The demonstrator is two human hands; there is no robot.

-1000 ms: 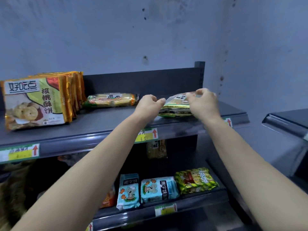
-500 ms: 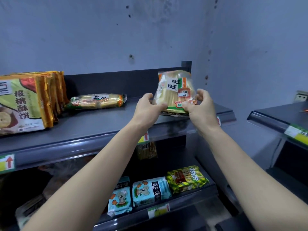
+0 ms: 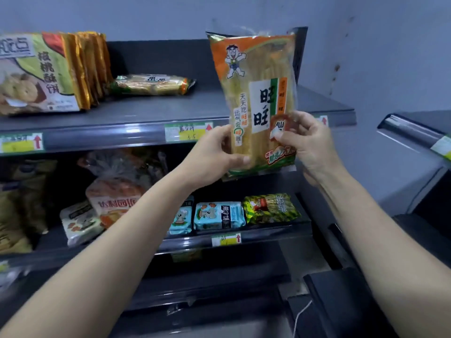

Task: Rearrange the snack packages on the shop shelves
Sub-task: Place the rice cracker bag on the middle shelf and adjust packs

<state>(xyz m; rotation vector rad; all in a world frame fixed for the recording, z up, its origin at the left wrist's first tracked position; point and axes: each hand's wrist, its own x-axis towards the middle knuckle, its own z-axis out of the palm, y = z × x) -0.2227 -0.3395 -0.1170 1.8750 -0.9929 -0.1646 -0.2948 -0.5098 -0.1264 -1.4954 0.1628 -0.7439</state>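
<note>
An orange and green rice cracker bag [image 3: 256,93] with a cartoon boy stands upright in the air in front of the top shelf [image 3: 136,113]. My left hand [image 3: 214,152] grips its lower left edge. My right hand [image 3: 305,142] pinches its lower right part, thumb on the front. A second bag of the same kind [image 3: 151,84] lies flat at the back of the top shelf. Several gold-edged walnut biscuit packs [image 3: 48,71] stand in a row at the shelf's left.
The lower shelf [image 3: 185,241] carries two light blue bear biscuit packs [image 3: 218,215], a green-yellow pack [image 3: 271,208], a bread bag [image 3: 112,201] and other bags at the left. Another dark shelf unit [image 3: 415,132] stands to the right. A grey wall is behind.
The cracker bag lay flat on the top shelf's right end; both hands have lifted it, turned it upright and brought it closer to me. The view has dropped and moved in.
</note>
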